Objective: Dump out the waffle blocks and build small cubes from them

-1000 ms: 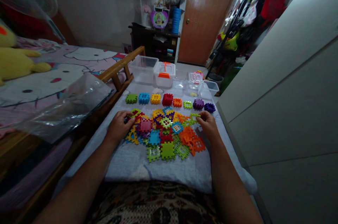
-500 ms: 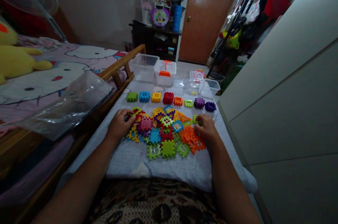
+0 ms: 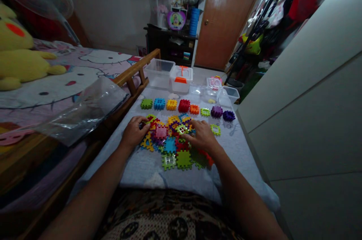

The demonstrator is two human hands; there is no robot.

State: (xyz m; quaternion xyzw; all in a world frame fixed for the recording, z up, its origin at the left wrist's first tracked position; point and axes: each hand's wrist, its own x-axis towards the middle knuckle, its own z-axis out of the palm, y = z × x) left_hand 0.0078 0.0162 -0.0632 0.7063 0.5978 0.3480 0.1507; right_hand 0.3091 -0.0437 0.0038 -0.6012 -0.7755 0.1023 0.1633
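My left hand [image 3: 136, 132] rests at the left edge of a heap of colourful plastic interlocking tiles, thumb and fingers closed on a lime green tile [image 3: 151, 118]. My right hand [image 3: 204, 135] reaches over the heap from the right. Its thumb and forefinger are apart beside a lime window tile [image 3: 181, 130]; firm contact cannot be made out. Around them lie a pink tile [image 3: 161, 132], a blue tile [image 3: 170, 145] and a green square tile [image 3: 183, 160]. The right hand partly covers the orange tiles [image 3: 207, 157]. Another lime window tile [image 3: 215, 130] lies alone to the right.
Behind the heap runs a row of stacks sorted by colour, from a green stack [image 3: 146, 104] to a dark purple stack [image 3: 229, 116]. Clear plastic boxes [image 3: 161, 70] stand at the far end. A wooden rail [image 3: 135, 67] borders the left, a pale cabinet [image 3: 299, 93] the right.
My right hand has left the lime window tile at the right, which now lies by itself, and moved left over the heap. The left hand stays by the lime green tile.
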